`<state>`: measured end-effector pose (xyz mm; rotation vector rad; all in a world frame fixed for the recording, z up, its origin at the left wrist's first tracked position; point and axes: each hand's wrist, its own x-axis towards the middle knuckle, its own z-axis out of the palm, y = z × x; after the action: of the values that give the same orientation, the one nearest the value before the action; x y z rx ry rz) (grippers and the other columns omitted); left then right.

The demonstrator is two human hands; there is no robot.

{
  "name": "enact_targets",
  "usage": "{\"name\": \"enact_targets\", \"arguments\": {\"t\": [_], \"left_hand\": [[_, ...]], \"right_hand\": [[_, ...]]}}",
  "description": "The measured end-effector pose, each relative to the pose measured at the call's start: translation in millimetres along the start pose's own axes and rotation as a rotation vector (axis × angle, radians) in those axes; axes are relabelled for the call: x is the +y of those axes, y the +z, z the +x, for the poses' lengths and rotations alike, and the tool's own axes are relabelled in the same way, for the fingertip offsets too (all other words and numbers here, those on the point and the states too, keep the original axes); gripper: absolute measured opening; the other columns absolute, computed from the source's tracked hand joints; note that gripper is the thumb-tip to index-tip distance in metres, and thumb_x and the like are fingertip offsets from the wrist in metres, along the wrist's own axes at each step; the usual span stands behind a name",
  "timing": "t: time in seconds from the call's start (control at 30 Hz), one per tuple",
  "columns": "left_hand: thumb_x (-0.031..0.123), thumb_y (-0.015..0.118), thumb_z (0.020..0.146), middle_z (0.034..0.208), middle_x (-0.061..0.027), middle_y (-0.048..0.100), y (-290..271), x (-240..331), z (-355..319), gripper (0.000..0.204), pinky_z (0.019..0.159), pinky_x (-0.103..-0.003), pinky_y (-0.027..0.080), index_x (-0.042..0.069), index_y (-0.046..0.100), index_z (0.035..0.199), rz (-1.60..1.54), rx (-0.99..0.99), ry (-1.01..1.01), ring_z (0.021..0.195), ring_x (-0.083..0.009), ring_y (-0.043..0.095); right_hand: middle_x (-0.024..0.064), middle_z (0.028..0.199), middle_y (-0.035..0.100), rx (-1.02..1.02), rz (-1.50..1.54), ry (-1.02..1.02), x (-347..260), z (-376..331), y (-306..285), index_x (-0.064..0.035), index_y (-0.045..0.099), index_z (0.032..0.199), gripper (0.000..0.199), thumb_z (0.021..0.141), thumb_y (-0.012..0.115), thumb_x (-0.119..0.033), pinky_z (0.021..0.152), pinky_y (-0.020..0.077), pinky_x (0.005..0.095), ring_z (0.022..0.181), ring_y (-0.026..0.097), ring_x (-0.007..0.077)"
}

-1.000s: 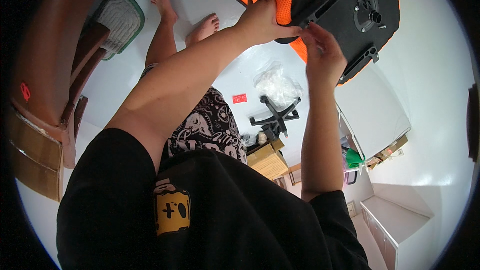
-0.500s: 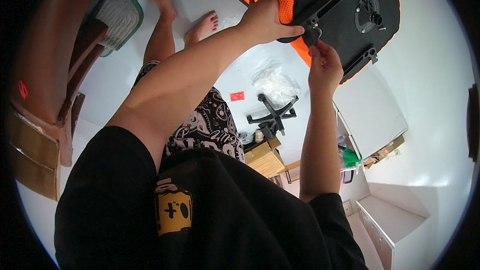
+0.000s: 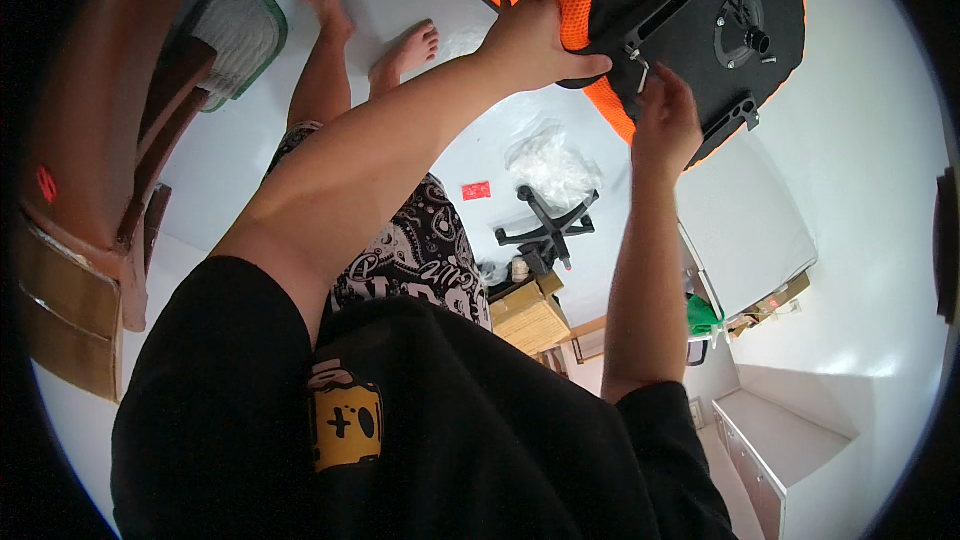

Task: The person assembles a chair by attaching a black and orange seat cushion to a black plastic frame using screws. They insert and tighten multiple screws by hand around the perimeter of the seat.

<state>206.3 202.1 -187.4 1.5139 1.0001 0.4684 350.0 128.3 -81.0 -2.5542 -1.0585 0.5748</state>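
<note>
An office chair's orange mesh and black padded part (image 3: pixel 690 50) is held up at the upper right, its black underside with bracket arms and a round mount facing me. My left hand (image 3: pixel 535 40) is closed round the chair's edge, thumb across the corner by the orange mesh. Beside that thumb a small silver hex key (image 3: pixel 642 75) sits at a bolt at the end of a black bracket (image 3: pixel 680 0), its long end hanging down. My right hand (image 3: pixel 668 125) is just right of the key, fingers curled and blurred; whether they touch it is unclear.
A black five-armed chair base (image 3: pixel 547 232) lies on the floor near crumpled clear plastic (image 3: pixel 555 175) and a red packet (image 3: pixel 476 190). An open cardboard box (image 3: pixel 530 318) stands close by. Brown wooden furniture (image 3: pixel 85 140) is at the left, a white cabinet (image 3: pixel 755 460) at the lower right.
My right hand has moved slightly right, away from the pinch on the hex key. More of the key now shows, pointing down. My left hand keeps its hold on the chair.
</note>
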Motion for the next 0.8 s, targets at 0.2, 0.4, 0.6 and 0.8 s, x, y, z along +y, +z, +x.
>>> {"name": "enact_targets", "arguments": {"t": [0.2,0.4,0.6,0.8], "left_hand": [[0.052,0.078,0.062,0.104,-0.0208,0.059,-11.1,11.6,-0.8,0.083,0.083,-0.041,0.049,-0.003,0.048,0.116,0.026,-0.164,-0.162,0.095,-0.0338,0.062],[0.036,0.082,0.063,0.087,-0.0143,0.065,-6.2,11.1,-0.5,0.058,0.074,-0.037,0.05,-0.001,0.058,0.101,0.019,-0.064,-0.1,0.082,-0.0296,0.064],[0.032,0.081,0.063,0.093,-0.0134,0.064,-7.0,16.5,0.3,0.058,0.077,-0.037,0.049,0.0,0.057,0.105,-0.151,-0.053,-0.115,0.086,-0.0282,0.063],[0.03,0.081,0.063,0.096,-0.0136,0.064,-18.9,31.9,2.3,0.058,0.078,-0.037,0.049,0.001,0.057,0.108,-0.101,-0.133,-0.237,0.087,-0.0277,0.063]], "right_hand": [[0.0009,0.079,0.067,0.012,-0.121,-0.285,-33.9,-18.2,6.7,-0.0132,0.069,0.09,0.015,0.076,0.073,-0.018,0.072,0.0491,0.0334,0.074,0.065,0.0182],[0.0061,0.079,0.064,0.171,-0.2,-0.387,-34.7,47.3,3.3,-0.0117,0.068,0.09,0.012,0.081,0.068,-0.019,0.067,0.0491,0.0366,0.072,0.063,0.0222],[0.0091,0.084,0.064,-0.013,-0.221,-0.177,17.8,-1.2,-0.2,-0.0068,0.065,0.093,0.013,0.084,0.064,-0.016,0.067,0.0502,0.0333,0.074,0.064,0.0226],[0.0063,0.081,0.063,-0.115,-0.166,-0.253,-7.0,-24.2,-3.1,-0.0077,0.064,0.088,0.015,0.077,0.072,-0.015,0.069,0.0492,0.0346,0.074,0.064,0.0223]]}}
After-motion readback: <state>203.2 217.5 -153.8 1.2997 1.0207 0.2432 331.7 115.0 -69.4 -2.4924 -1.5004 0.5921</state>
